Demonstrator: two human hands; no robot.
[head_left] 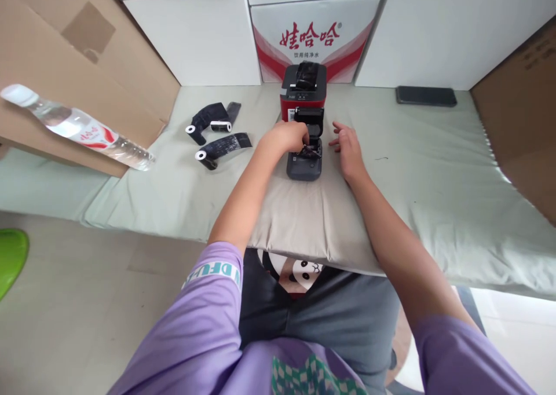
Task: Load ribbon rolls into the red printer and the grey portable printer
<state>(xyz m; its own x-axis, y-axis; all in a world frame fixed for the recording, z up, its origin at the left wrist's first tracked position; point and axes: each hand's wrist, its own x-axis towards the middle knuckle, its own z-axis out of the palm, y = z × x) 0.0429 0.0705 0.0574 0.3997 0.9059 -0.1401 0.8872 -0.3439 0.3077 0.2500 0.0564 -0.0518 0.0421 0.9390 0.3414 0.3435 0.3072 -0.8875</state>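
A small grey label printer (304,166) lies on the pale cloth-covered surface (434,169) with its black lid (310,119) standing open. My left hand (284,137) reaches into the open bay, fingers curled on a dark roll inside it (309,150). Beside the printer's right edge my right hand (347,149) rests on the cloth, fingers apart and holding nothing. Behind the grey printer stands a red and black printer (304,91).
Three black ribbon rolls with white cores (215,134) lie to the left. A plastic water bottle (76,125) sticks out at the far left. A black phone (425,96) lies back right. Cardboard panels flank both sides; white boxes stand behind.
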